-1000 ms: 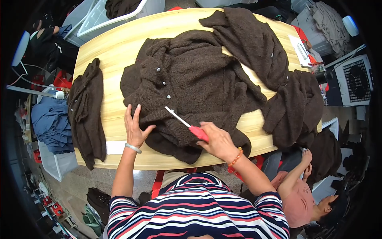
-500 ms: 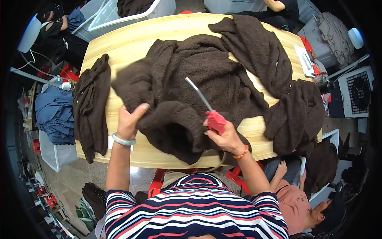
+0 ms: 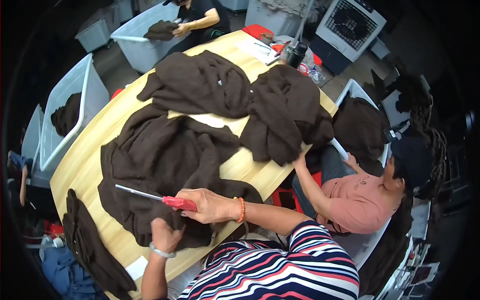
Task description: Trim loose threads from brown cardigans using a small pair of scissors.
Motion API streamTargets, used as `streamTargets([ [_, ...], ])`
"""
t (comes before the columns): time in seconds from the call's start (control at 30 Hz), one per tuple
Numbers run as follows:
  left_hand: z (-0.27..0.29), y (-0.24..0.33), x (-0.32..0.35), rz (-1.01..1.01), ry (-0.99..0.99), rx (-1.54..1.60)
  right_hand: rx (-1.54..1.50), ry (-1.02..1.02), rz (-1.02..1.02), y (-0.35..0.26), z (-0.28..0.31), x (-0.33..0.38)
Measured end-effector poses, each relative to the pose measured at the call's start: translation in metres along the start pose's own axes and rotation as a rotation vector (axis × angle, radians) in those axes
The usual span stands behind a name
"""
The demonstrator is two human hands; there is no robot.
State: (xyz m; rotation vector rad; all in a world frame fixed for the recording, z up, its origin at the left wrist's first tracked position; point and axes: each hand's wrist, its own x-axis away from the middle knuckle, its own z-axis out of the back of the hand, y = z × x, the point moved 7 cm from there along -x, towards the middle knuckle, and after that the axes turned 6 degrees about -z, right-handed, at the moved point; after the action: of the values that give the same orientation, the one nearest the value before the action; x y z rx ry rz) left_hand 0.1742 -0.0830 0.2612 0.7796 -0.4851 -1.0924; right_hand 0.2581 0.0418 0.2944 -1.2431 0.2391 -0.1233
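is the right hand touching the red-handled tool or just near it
Touching. The head view shows the right hand gripping the red-handled tool by its handle, with no gap between them.

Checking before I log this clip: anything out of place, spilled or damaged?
Nothing looks spilled or visibly damaged. Slightly askew: the long, narrow brown knit garment at left seems to lap over the edge of the pale wooden table, not lie fully on it. The broad, crumpled brown knit garment by the left hand shows no clear tear.

Four tabletop garment heaps [image 3: 162, 155], one red-handled tool [image 3: 172, 201]
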Motion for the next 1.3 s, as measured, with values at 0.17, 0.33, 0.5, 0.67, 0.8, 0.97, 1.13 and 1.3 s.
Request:
streamTargets([
  [0.17,0.119,0.008,-0.017,-0.131,0.295,-0.081,0.141,0.225,-0.094,-0.003,0.069,0.041],
  [0.33,0.161,0.099,-0.024,-0.287,0.312,0.182,0.385,-0.284,-0.47,0.041,0.05,0.106],
  [0.5,0.054,0.231,-0.042,-0.954,-0.641,0.141,0.214,-0.205,-0.059,0.002,0.022,0.091],
  [0.67,-0.026,0.273,-0.012,-0.989,-1.272,-0.386,0.589,0.416,0.313,0.064,0.098,0.111],
  [0.8,0.0,0.304,-0.078,-1.295,-0.489,-0.244,1.303,0.201,-0.196,-0.017,0.21,0.113],
  [0.97,0.02,0.351,-0.179,-1.255,0.233,-0.409,0.529,0.92,0.05,-0.058,0.405,0.143],
  [1.13,-0.013,0.386,-0.257,-1.224,0.476,-0.121,1.662,0.606,-0.61,-0.052,0.521,0.153],
  [1.3,-0.137,0.312,-0.327,-0.755,0.115,-0.169,1.761,0.089,-0.812,0.119,0.45,0.208],
])
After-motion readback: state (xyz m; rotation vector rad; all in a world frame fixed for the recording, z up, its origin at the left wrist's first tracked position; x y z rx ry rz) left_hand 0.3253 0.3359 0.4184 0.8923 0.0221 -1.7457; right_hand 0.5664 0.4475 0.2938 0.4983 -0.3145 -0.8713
